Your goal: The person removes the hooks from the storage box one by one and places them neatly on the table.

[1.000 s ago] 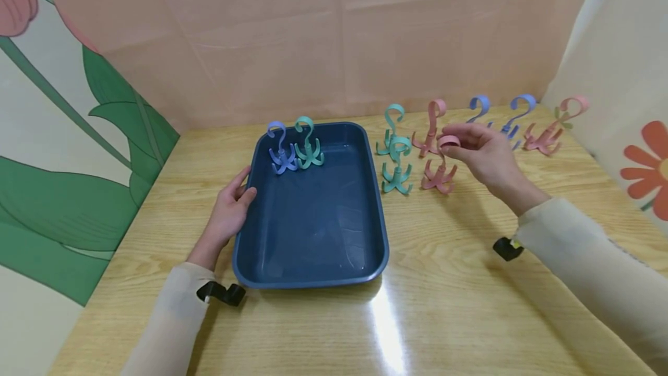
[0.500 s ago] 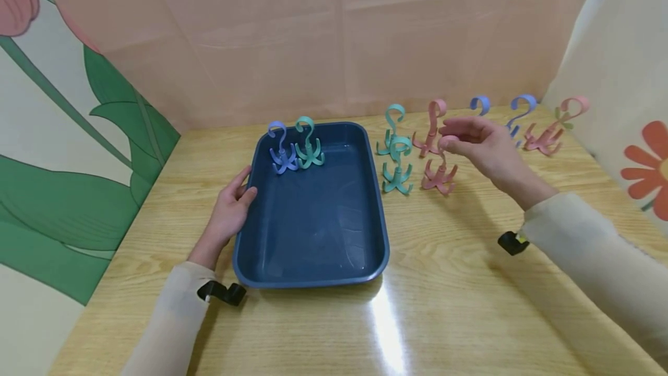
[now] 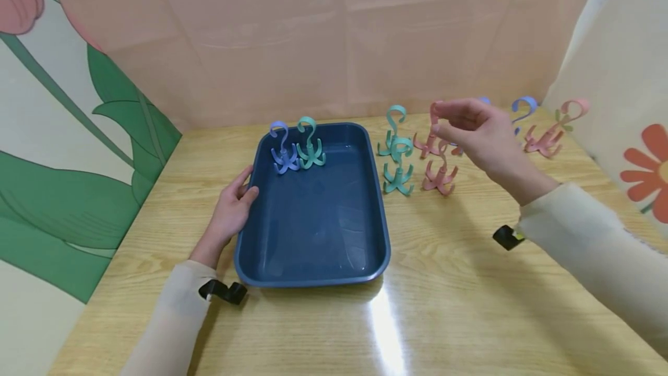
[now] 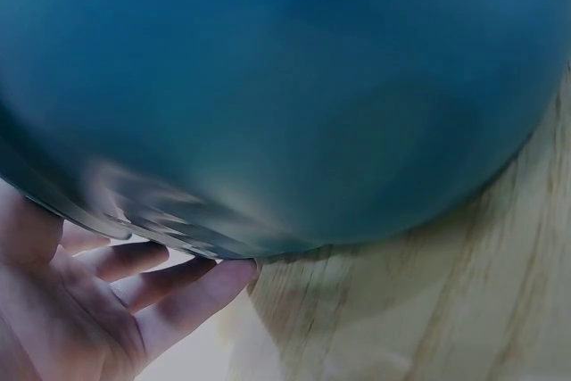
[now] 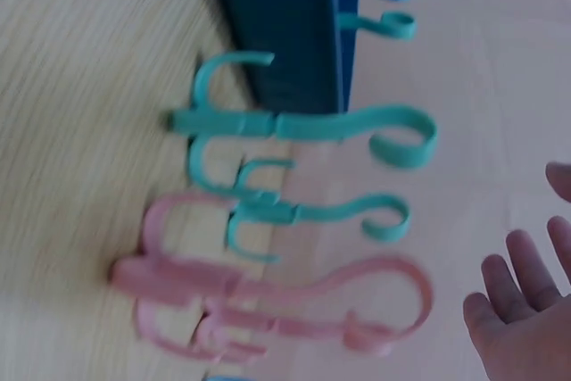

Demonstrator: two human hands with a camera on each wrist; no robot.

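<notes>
My left hand (image 3: 233, 208) grips the left rim of a dark blue plastic tray (image 3: 313, 281), thumb at the edge and fingers against the outer wall. A blue claw hook (image 3: 285, 161) and a teal claw hook (image 3: 311, 155) stand inside at the back left. My right hand (image 3: 482, 135) is above the claw hooks right of the tray, over the front pink claw hook (image 3: 439, 179) and beside the top of the rear pink claw hook (image 3: 428, 145). In the right wrist view its fingers (image 5: 526, 278) are spread, apart from the hooks, holding nothing.
Teal claw hooks, one in front (image 3: 398, 179) and one behind (image 3: 391, 139), stand beside the tray's right wall. Farther right are a blue claw hook (image 3: 523, 104) and another pink claw hook (image 3: 544, 141). A further blue hook (image 3: 484, 101) is mostly hidden behind my right hand.
My right hand has left the top of the front pink claw hook and moved up and back toward the rear pink one. My left hand and the tray have stayed put.
</notes>
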